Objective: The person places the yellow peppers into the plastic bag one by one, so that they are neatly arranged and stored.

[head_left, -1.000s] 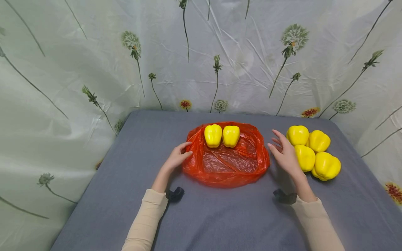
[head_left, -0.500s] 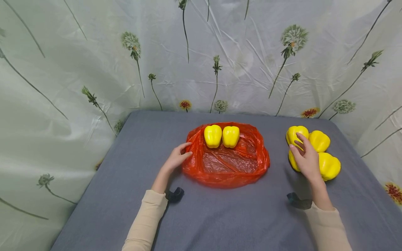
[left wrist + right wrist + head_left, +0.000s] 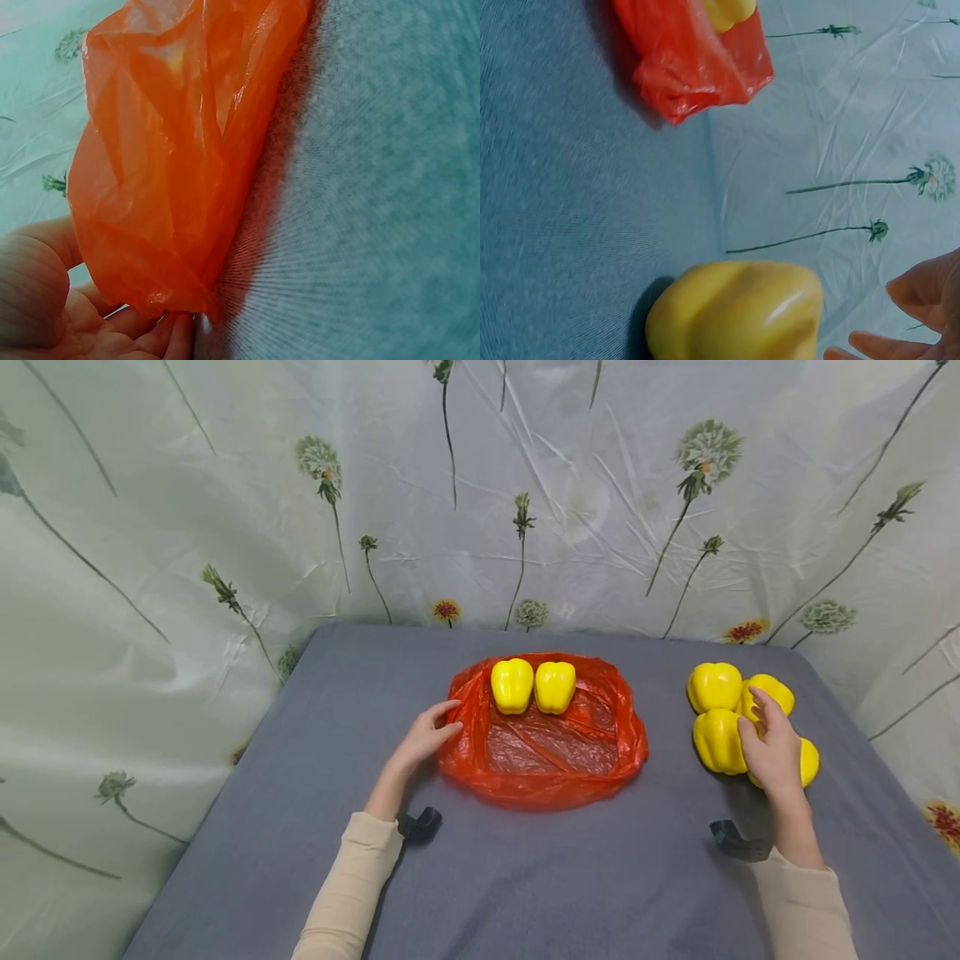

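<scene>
Currently my right hand, fingers parted and holding nothing, is over the four yellow peppers clustered on the grey cloth, while my left hand, fingers relaxed, touches the red bag containing two yellow peppers.

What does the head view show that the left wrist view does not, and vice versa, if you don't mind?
Only the head view shows the right hand, both beige sleeves, four yellow peppers and, plainly, two more peppers inside the red bag.

Only the left wrist view shows the bag's outer wall up close, a faint yellow patch through it, and the inner side of the left hand.

Both show the left hand, the bag, the grey tabletop and the flowered curtain.
</scene>
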Tool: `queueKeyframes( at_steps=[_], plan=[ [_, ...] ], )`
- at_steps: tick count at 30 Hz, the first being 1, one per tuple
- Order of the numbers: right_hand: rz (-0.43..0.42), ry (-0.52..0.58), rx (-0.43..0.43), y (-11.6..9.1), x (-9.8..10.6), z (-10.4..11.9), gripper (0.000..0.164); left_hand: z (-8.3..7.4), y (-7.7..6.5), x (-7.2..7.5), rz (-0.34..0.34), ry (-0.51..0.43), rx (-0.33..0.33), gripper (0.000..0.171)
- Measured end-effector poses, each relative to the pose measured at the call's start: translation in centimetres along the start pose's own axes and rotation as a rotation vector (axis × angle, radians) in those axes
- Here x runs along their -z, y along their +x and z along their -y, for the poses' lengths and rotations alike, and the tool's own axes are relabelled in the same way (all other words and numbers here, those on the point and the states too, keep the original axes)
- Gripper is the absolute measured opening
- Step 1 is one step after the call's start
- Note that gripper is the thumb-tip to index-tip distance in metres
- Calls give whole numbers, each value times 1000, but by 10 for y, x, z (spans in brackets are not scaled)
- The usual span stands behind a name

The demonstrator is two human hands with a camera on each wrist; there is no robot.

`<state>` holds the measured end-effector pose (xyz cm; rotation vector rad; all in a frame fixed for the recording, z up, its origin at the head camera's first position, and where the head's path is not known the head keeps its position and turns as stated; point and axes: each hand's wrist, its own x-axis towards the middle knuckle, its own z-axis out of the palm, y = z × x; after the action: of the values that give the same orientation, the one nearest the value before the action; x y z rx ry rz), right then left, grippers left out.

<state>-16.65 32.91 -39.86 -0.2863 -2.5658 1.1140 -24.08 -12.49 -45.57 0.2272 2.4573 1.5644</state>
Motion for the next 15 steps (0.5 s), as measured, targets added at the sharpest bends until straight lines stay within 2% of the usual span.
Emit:
queueKeyframes(
  at_steps=[9, 15],
  plan=[
    [-39, -180, 126, 4, -4, -16, 52, 4, 3, -1, 1, -5, 3, 50],
    [42, -209, 106, 5, -7, -19, 59, 3, 3, -1, 1, -10, 3, 50]
  ],
)
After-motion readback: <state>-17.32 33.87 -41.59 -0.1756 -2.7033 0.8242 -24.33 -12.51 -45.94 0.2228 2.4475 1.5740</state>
